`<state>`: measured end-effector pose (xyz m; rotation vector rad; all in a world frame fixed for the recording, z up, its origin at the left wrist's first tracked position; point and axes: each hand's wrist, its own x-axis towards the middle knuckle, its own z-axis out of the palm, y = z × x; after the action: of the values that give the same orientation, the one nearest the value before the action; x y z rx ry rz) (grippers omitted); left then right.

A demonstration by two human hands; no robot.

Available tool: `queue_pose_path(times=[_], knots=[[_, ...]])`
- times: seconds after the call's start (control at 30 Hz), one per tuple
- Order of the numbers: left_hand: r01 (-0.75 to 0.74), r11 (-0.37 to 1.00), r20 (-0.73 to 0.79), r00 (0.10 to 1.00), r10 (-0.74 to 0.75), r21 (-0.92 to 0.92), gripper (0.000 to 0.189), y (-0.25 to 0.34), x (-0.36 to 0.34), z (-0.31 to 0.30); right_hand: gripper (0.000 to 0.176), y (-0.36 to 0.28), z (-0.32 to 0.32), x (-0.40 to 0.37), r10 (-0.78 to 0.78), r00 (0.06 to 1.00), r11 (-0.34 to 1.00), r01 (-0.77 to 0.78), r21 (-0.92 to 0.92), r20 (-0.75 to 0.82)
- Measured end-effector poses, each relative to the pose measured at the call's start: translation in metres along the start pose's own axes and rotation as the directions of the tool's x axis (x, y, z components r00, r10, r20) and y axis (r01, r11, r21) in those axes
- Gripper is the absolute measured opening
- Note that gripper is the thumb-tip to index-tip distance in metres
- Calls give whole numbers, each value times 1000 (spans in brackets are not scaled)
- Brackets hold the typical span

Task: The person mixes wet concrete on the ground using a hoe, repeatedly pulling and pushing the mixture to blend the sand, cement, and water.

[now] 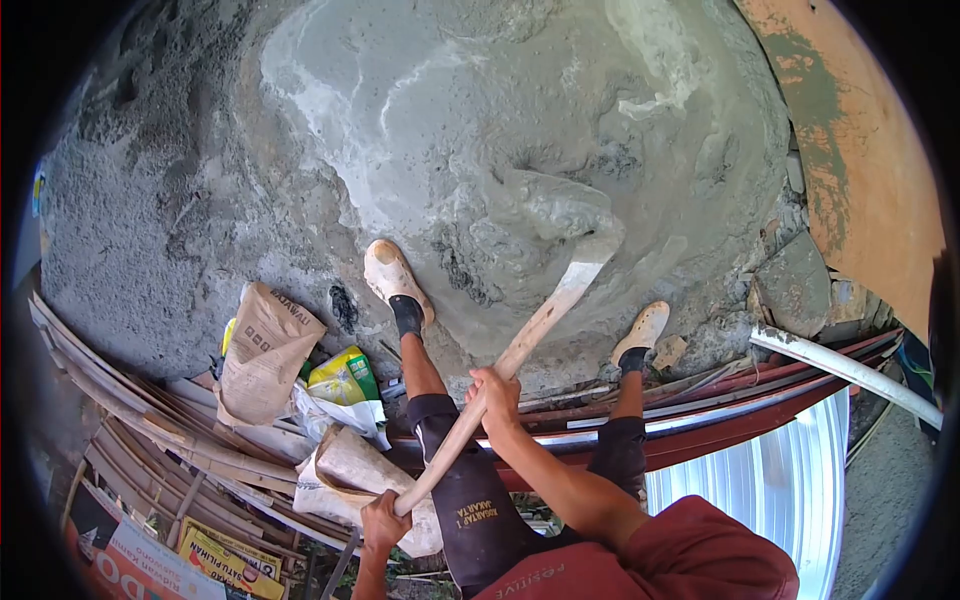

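Head view: left hand (383, 525) clasps the near end of the hoe (540, 325), right hand (492, 402) mid-handle; likely stiff, blade-heavy (wet mortar (450, 130) may cling), favouring wide-spaced holds.

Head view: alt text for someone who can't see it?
Left hand and, farther up, right hand grip a long wooden-handled tool, its far end in wet grey mix. A brown sack is at picture left.

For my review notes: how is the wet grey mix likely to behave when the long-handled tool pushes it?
The grey mix will probably yield and slump rather than roll, since its surface looks wet with soft, rounded folds. It may drag heavily on the tool, whose far end looks coated in it. Its pale, watery-looking patches suggest a slippery surface.
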<state>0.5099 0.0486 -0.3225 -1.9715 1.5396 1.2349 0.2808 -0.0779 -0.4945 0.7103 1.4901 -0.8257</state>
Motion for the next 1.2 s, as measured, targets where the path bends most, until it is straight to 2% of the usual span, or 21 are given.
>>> queue_pose_path(times=[0.13,0.2,0.23,0.3,0.33,0.43,0.5,0.6,0.63,0.7,0.73,0.77,0.83,0.93,0.97,1.0,1.03,1.07,1.1,1.13,1.2], knots=[[65,998,17,998,-65,19,17,12,-24,-28,22,25,-5,-3,76,997,997,-76,25,-22],[-10,1000,21,1000,10,14,16,16,-3,-25,21,24,-2,27,153,985,988,-154,-8,-82],[16,995,39,999,-20,100,15,28,17,-25,21,12,8,40,156,979,987,-159,-16,-134],[-17,990,22,1000,14,141,15,28,51,-20,21,12,9,85,157,977,988,-154,28,-141],[-55,986,12,998,53,155,16,26,68,-23,21,8,19,100,169,982,986,-167,28,-87],[-108,977,3,994,110,186,16,20,103,-17,21,-7,13,108,143,986,980,-129,153,-90],[-143,971,24,990,141,191,16,29,129,-16,21,-40,22,110,40,998,983,-32,179,-42],[-218,963,-50,972,228,158,14,65,174,-4,19,-87,20,140,-39,999,974,45,223,-31],[-218,965,-7,975,221,146,15,75,191,7,19,-98,19,144,-60,997,972,67,225,-38],[-336,932,-9,940,341,137,15,106,208,35,17,-152,3,155,-202,979,965,205,165,-31],[-397,906,-21,914,404,148,15,125,218,51,17,-185,-10,158,-254,965,949,262,178,-63],[-402,915,17,916,402,35,19,145,226,70,16,-211,-21,161,-334,941,933,339,124,-59],[-434,900,63,898,436,-50,25,198,247,101,16,-260,-38,160,-472,880,880,474,31,-52],[-523,796,9,834,551,-306,34,309,293,141,21,-379,-59,166,-680,721,733,665,-144,-132],[-537,756,9,813,582,-374,35,352,312,151,26,-421,-72,179,-738,669,670,710,-220,-90],[-460,736,72,823,564,-497,37,393,335,165,29,-453,-73,160,-777,628,590,710,-384,-33],[-500,647,6,789,614,-576,35,438,353,172,32,-483,-78,159,-841,541,476,742,-473,2],[-511,588,-4,757,653,-628,35,481,370,183,33,-516,-92,169,-870,494,407,724,-557,7],[-460,583,14,777,629,-670,37,523,379,192,34,-545,-101,182,-893,450,335,698,-632,24],[-430,544,14,775,632,-721,38,560,381,198,36,-570,-109,184,-895,444,297,646,-704,30],[-249,556,147,808,571,-793,39,613,370,215,39,-605,-125,177,-894,448,262,566,-782,24]])
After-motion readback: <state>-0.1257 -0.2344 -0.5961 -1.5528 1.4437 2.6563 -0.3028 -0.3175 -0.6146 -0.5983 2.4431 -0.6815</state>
